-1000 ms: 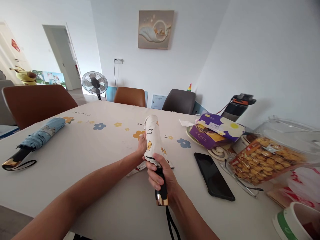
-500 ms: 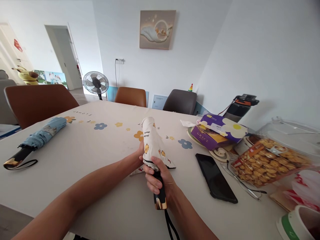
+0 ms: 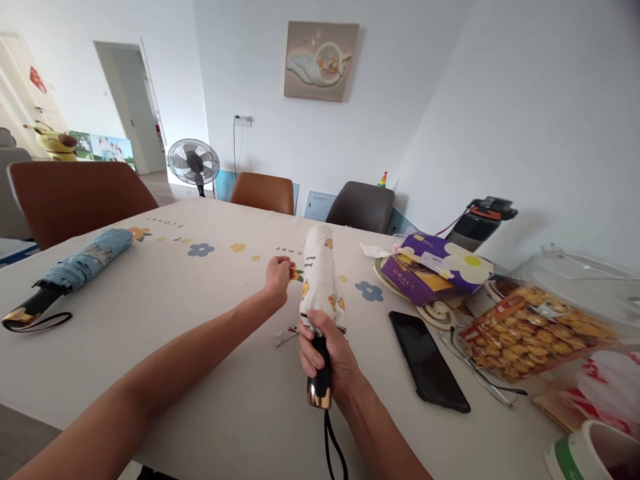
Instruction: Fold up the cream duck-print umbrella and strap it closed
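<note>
A folded white umbrella [image 3: 320,273] with yellow duck prints stands tilted away from me over the table. My right hand [image 3: 327,350] is wrapped round the upper part of its black handle, just below the cloth. The handle ends in a gold cap, and a black wrist loop [image 3: 330,443] hangs from it. A loose closure strap [image 3: 286,335] sticks out to the left of the cloth. Left of the umbrella and apart from it, my left hand [image 3: 279,279] has its fingers curled in, with nothing visible in them.
A blue folded umbrella [image 3: 93,267] lies at the table's left. On the right are a phone [image 3: 429,360], eyeglasses [image 3: 483,370], a purple box [image 3: 415,273], a clear tub of biscuits [image 3: 535,327], a dark bottle [image 3: 477,223] and a white-green cup [image 3: 575,457]. Chairs stand beyond the table.
My left hand has come away from the umbrella's cloth, to the left and slightly up. The umbrella, still in my right hand, has shifted a little right and stands more upright.
</note>
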`<action>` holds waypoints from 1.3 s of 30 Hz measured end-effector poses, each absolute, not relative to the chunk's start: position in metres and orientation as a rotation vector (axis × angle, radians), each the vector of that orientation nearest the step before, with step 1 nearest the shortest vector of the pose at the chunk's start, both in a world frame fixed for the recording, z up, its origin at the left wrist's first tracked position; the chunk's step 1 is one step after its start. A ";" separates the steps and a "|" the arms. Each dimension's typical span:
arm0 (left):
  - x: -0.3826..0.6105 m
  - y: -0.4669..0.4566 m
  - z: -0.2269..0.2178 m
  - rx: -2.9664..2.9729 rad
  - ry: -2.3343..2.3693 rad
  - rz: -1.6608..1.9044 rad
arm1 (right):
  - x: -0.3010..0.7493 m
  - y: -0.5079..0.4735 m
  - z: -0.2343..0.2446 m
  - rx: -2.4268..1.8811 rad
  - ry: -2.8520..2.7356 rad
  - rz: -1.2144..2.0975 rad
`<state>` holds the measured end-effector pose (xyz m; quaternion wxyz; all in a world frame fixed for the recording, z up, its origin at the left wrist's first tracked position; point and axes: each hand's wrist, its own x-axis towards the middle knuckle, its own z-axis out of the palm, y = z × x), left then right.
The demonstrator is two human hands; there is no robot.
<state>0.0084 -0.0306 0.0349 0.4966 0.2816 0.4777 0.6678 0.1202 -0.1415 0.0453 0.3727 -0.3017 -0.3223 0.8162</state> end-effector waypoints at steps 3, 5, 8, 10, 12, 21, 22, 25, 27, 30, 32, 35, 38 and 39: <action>0.007 -0.036 0.056 0.783 0.992 1.600 | 0.118 -0.141 0.047 -0.884 -0.767 1.988; 0.010 -0.041 0.064 0.862 0.883 1.504 | 0.114 -0.143 0.045 -0.942 -0.766 1.987; 0.010 -0.045 0.068 0.801 0.947 1.315 | 0.109 -0.147 0.040 -1.021 -0.846 2.062; 0.005 -0.043 0.068 0.702 0.961 1.185 | 0.107 -0.150 0.039 -1.037 -0.898 2.111; -0.002 -0.041 0.068 0.647 0.893 1.099 | 0.107 -0.151 0.040 -1.035 -0.924 2.118; 0.020 -0.062 0.072 0.964 0.792 1.088 | 0.108 -0.139 0.036 -1.394 -0.969 1.470; 0.023 -0.065 0.071 0.988 0.779 1.095 | 0.109 -0.138 0.034 -1.442 -0.994 1.430; 0.024 -0.065 0.060 0.791 0.885 1.061 | 0.110 -0.137 0.031 -1.458 -1.022 1.516; 0.023 -0.059 0.047 0.591 0.988 1.009 | 0.110 -0.138 0.030 -1.402 -0.987 1.626; 0.020 -0.049 0.034 0.512 1.029 1.035 | 0.109 -0.138 0.029 -1.379 -0.861 1.720; 0.019 -0.046 0.034 0.524 1.012 1.094 | 0.108 -0.138 0.027 -1.400 -0.786 1.751; 0.018 -0.045 0.039 0.545 0.975 1.132 | 0.107 -0.138 0.027 -1.385 -0.737 1.758; 0.019 -0.049 0.044 0.549 0.875 1.094 | 0.106 -0.140 0.031 -1.229 -0.714 1.702; 0.019 -0.051 0.044 0.547 0.848 1.063 | 0.106 -0.141 0.033 -1.172 -0.714 1.696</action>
